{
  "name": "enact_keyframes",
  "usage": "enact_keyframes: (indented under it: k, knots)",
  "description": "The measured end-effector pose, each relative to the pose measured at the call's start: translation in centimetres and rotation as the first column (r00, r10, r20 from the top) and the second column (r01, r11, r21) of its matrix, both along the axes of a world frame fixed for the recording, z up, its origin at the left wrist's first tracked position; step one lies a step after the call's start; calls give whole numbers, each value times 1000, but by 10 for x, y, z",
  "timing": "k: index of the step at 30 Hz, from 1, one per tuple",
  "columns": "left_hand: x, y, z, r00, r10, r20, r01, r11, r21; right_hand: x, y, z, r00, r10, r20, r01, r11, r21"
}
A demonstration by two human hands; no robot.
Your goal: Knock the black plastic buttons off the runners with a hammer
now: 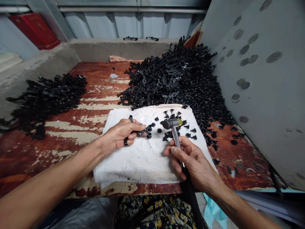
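Note:
My left hand (120,135) rests on a folded white towel (147,162), its fingers gripping a black moulded plastic runner (145,131) with small parts attached. My right hand (192,162) grips a small hammer (172,124) by its metal shaft. The hammer has a dark head with a yellow-tipped face, held just above the towel and a little right of the runner. Several loose black plastic pieces (183,127) lie scattered on the towel near the hammer head. The fingers hide part of the runner.
A large heap of black plastic runners (178,76) rises behind the towel, and another heap (45,101) lies to the left. Both sit on a rusty, peeling metal tabletop (95,90). A dented grey panel (262,79) stands at the right, and a concrete ledge (119,50) runs along the back.

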State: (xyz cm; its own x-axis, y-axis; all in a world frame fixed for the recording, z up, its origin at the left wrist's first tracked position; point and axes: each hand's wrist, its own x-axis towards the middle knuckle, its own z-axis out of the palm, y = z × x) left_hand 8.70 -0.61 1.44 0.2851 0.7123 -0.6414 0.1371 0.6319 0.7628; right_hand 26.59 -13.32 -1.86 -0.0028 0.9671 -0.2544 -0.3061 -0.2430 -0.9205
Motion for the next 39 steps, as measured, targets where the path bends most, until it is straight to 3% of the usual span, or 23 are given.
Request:
enact_keyframes:
  k: [39]
  knots:
    - [2, 1, -2, 1000, 6, -16, -6, 1000, 16, 1, -1, 0, 1000, 28, -13, -28, 1000, 13]
